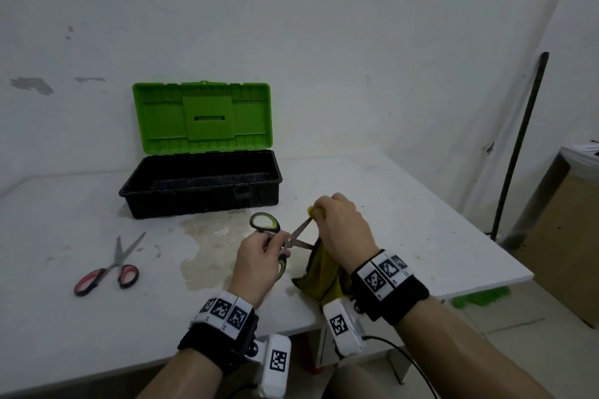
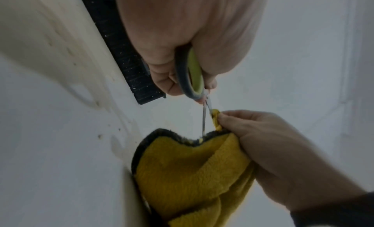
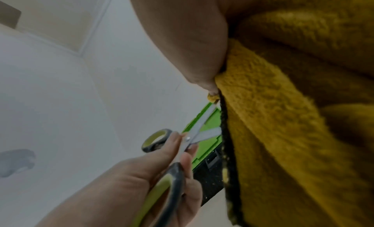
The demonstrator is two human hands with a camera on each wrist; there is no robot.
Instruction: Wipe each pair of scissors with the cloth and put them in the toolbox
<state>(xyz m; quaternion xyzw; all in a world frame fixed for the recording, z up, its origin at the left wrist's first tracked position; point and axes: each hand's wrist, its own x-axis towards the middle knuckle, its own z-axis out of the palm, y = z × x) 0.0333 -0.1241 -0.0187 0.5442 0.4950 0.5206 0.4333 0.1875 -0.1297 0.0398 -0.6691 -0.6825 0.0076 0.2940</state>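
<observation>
Wiping under way at the near edge of the worktop: left hand gripping the green scissors by the lower handle loop, fingers curled round it near the pivot, blades splayed open and pointing right toward the other hand. Right hand pinching a fold of the yellow cloth round the tip of the upper blade, the rest of the cloth hanging down to the worktop. Lower blade lying bare, its tip running just into the cloth's dark hem. Long axis of the scissors running left to right between the two hands, handles left, tips right, so the next stroke likely sliding along that line, cloth hand pulling off the tip or working back toward the pivot. Toolbox standing open just beyond the hands, green lid up, left hand nearer to it for the drop. Red scissors lying shut on the worktop well to the left, also on the left hand's side, apparently not yet wiped.
</observation>
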